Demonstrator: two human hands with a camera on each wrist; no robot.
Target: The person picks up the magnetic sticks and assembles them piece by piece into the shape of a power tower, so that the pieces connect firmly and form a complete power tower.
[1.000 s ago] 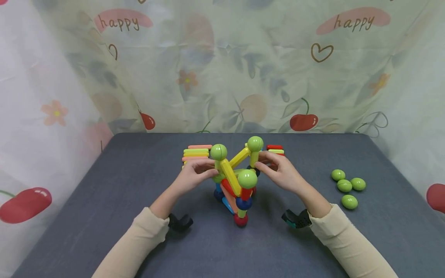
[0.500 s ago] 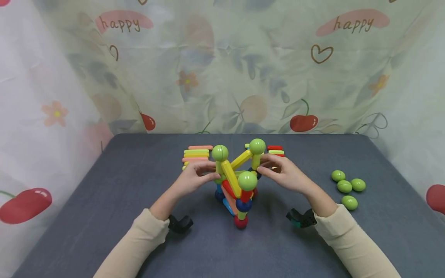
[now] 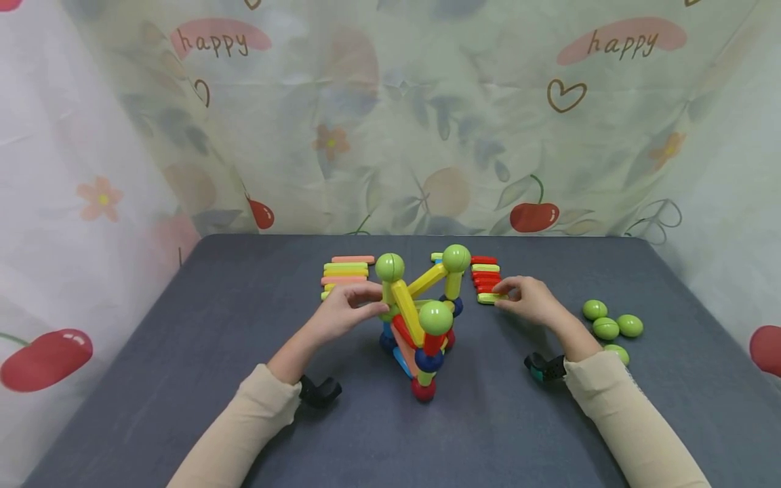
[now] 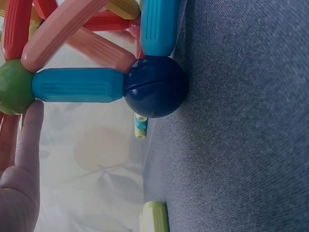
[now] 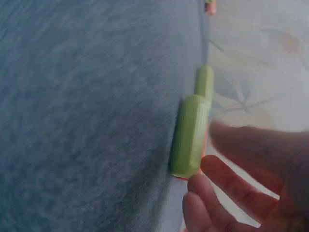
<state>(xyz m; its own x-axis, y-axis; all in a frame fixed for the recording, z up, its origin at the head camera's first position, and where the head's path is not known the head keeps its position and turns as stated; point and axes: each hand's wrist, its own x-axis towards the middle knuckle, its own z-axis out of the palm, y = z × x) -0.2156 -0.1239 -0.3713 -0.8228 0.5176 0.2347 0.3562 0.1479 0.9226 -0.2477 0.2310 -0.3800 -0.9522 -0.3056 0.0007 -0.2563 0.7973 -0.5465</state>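
A ball-and-stick structure [image 3: 407, 313] of coloured magnetic rods stands in the middle of the table, with three light green balls on top. My left hand [image 3: 344, 312] holds it at its left side, thumb and fingers at a green ball [image 4: 14, 87] below the left top ball. In the left wrist view, a blue stick [image 4: 79, 85] joins that ball to a dark blue ball [image 4: 155, 87] at the table. To the right, my right hand [image 3: 529, 299] hovers beside a light green stick [image 5: 190, 137], thumb and fingers apart and nothing gripped.
Red and green sticks [image 3: 485, 275] lie in a row by the right hand. Another row of pink, yellow and green sticks [image 3: 345, 272] lies behind the left hand. Several loose green balls [image 3: 606, 329] rest at the right. A patterned cloth [image 3: 403, 122] hangs behind the table.
My right hand has left the structure's back right upright and moved right to the row of red and green sticks. My left hand has stayed at the structure, which has shifted slightly right.
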